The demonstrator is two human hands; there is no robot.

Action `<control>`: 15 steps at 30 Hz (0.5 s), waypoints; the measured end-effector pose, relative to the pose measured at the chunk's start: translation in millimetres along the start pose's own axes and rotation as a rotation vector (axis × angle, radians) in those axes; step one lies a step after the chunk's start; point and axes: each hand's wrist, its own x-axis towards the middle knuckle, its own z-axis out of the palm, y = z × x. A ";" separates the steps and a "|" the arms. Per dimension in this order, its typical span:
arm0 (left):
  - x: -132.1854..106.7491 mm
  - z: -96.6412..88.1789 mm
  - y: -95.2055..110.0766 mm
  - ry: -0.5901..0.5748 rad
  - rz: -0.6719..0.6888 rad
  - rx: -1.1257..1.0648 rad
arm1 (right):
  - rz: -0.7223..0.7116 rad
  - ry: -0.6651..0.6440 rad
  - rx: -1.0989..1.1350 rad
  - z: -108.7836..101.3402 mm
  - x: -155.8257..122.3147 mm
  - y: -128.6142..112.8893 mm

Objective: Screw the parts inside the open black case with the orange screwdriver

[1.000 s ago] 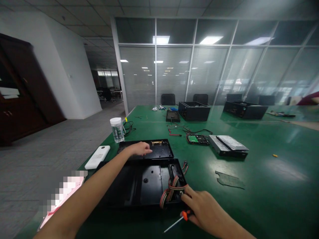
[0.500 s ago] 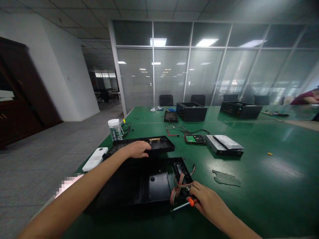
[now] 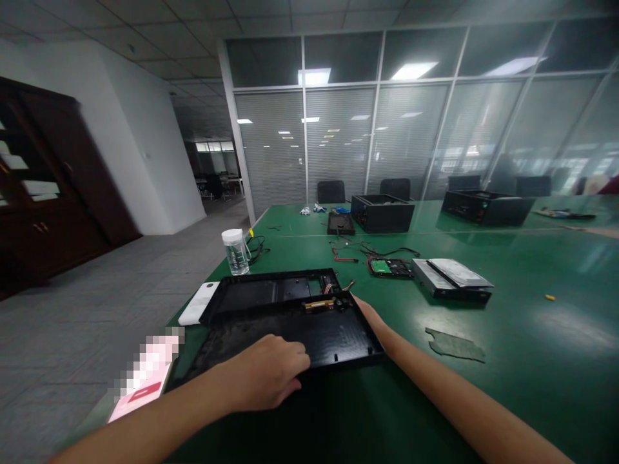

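Observation:
Near me, a shallow black case panel point(image 3: 271, 338) with a raised rim is tilted, and my left hand point(image 3: 276, 372) is closed on its near edge. A brass-coloured strip point(image 3: 319, 304) lies along the panel's far side. Just behind it is a second shallow black case part point(image 3: 261, 293), partly covered by the panel. Striped ribbon cable point(image 3: 349, 285) pokes out at that part's right end. My right hand point(image 3: 370, 317) reaches behind the panel's right corner, its fingers hidden. No screwdriver shows now.
A clear bottle with a white lid point(image 3: 236, 252) and a white device point(image 3: 198, 304) stand at left. Beyond are a circuit board point(image 3: 382, 267), a metal drive point(image 3: 452, 281) and black computer cases point(image 3: 382, 214). At right lie a dark flat piece point(image 3: 454, 345) and a yellow bit point(image 3: 550, 298).
My left hand has brought the panel toward me, in front of the other case part, which now sits farther away. My right hand moved forward; the orange-handled screwdriver it held is out of sight.

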 end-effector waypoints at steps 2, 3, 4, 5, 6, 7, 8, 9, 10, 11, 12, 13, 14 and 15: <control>-2.1 6.7 -0.4 -0.018 -0.019 -0.015 | -0.104 -0.069 -0.192 -8.7 -6.4 9.7; -2.1 10.9 -1.5 -0.028 -0.023 -0.023 | -0.117 -0.089 -0.295 -15.2 -11.0 16.9; -1.3 15.9 -2.7 -0.036 -0.022 -0.030 | -0.118 -0.098 -0.436 -23.1 -16.1 25.5; 0.3 21.9 -4.2 -0.044 -0.018 -0.037 | -0.103 -0.102 -0.584 -31.8 -21.5 34.9; 2.5 28.7 -5.7 -0.055 -0.010 -0.042 | -0.074 -0.101 -0.715 -41.0 -26.8 44.3; 5.3 35.9 -7.3 -0.069 -0.002 -0.044 | -0.030 -0.091 -0.805 -50.1 -31.7 53.2; 8.9 43.0 -9.0 -0.085 0.004 -0.040 | 0.016 -0.080 -0.861 -58.5 -36.0 61.0; 13.1 49.2 -11.0 -0.104 0.007 -0.031 | 0.058 -0.068 -0.886 -65.5 -39.4 67.2; 18.0 54.2 -13.4 -0.126 0.007 -0.021 | 0.093 -0.057 -0.886 -70.8 -41.8 71.7; 23.8 57.5 -16.4 -0.146 0.004 -0.018 | 0.121 -0.048 -0.866 -74.1 -43.1 74.4; 30.5 59.1 -20.1 -0.164 0.003 -0.028 | 0.142 -0.039 -0.830 -75.4 -43.3 75.5; 38.4 59.2 -24.4 -0.175 0.003 -0.051 | 0.158 -0.031 -0.781 -74.9 -42.5 75.3; 47.4 58.3 -29.2 -0.163 0.001 -0.081 | 0.170 -0.019 -0.722 -72.9 -41.1 74.1; 57.6 56.8 -34.4 -0.115 -0.005 -0.106 | 0.181 -0.005 -0.657 -69.9 -39.2 72.2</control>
